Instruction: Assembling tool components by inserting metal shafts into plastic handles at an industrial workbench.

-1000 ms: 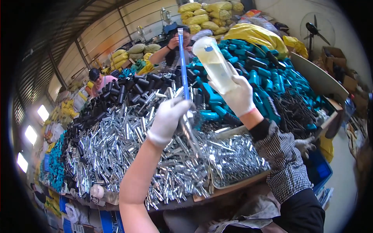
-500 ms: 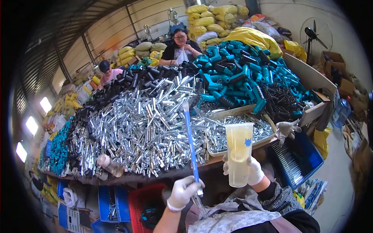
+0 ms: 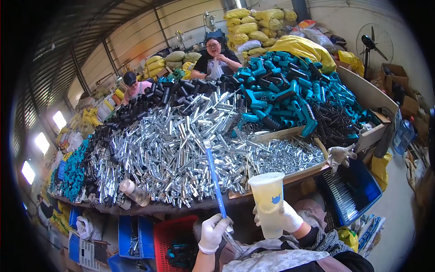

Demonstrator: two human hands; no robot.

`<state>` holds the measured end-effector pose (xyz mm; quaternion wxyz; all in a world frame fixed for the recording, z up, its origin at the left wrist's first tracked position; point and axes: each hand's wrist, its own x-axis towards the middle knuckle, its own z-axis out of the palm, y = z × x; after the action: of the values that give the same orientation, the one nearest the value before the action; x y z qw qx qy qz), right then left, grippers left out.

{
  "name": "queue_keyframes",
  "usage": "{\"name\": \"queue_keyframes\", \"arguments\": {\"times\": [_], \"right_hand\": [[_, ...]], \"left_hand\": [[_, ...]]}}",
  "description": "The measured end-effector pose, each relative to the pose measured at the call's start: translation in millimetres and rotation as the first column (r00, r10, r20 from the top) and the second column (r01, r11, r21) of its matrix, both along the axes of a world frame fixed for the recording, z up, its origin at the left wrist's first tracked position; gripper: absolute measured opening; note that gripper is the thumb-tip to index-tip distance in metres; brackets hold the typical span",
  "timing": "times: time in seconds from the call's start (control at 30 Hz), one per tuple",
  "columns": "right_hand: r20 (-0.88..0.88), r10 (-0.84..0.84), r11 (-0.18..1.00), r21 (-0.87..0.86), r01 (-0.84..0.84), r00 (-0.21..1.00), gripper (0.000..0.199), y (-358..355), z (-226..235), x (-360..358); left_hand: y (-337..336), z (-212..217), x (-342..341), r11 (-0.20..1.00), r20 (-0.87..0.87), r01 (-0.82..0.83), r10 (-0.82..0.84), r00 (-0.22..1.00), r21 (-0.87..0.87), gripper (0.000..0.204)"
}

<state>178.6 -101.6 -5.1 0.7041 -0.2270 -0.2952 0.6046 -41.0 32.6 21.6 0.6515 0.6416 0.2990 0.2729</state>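
Note:
In my white-gloved left hand [image 3: 213, 234], closed fingers grip the lower end of a straw in a blue wrapper [image 3: 214, 179], which points up and away over the table. A crumpled clear plastic strip [image 3: 234, 245] hangs below those fingers. My gloved right hand [image 3: 291, 218] is wrapped round a tall clear plastic cup [image 3: 268, 206] with a pale yellow drink and a blue mark on its side. The cup stands nearly upright in front of my body. Just past both hands lies a heap of shiny metal tubes [image 3: 158, 145].
A shallow tray [image 3: 324, 154] holds small metal parts. Teal plastic handles [image 3: 290, 90] and black springs [image 3: 335, 122] are piled behind it. A glove [image 3: 340, 157] hangs over a blue bin [image 3: 372, 194]. A bottle [image 3: 134, 192] lies at the table edge. Two people sit across the table.
The cup has come lower and slightly left, so its top now shows. The straw has tilted left and its tip has dropped. Both hands keep their hold.

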Motion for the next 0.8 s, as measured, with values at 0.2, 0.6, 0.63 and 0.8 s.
{"name": "queue_keyframes", "arguments": {"times": [0.2, 0.6, 0.63, 0.8], "right_hand": [[-0.021, 0.036, 0.999, -0.035, -0.037, 0.999, 0.089, -2, -12, -3], [-0.045, 0.037, 0.999, -0.028, -0.038, 0.998, 0.101, 4, -15, -3], [-0.041, 0.041, 0.999, -0.030, -0.042, 0.998, 0.103, 5, -14, -4], [-0.054, 0.047, 0.998, -0.044, -0.050, 0.997, 0.103, 5, -19, -9]], "left_hand": [[-1, -16, 6, 0.997, -0.079, 0.042, -0.037, 0.996, 0.059, 0.022], [6, -22, 14, 0.988, -0.164, 0.072, -0.049, 0.985, 0.136, 0.019], [6, -22, 15, 0.988, -0.172, 0.074, -0.051, 0.984, 0.134, 0.018], [4, -19, 11, 0.986, -0.184, 0.072, -0.044, 0.982, 0.149, 0.017]]}}
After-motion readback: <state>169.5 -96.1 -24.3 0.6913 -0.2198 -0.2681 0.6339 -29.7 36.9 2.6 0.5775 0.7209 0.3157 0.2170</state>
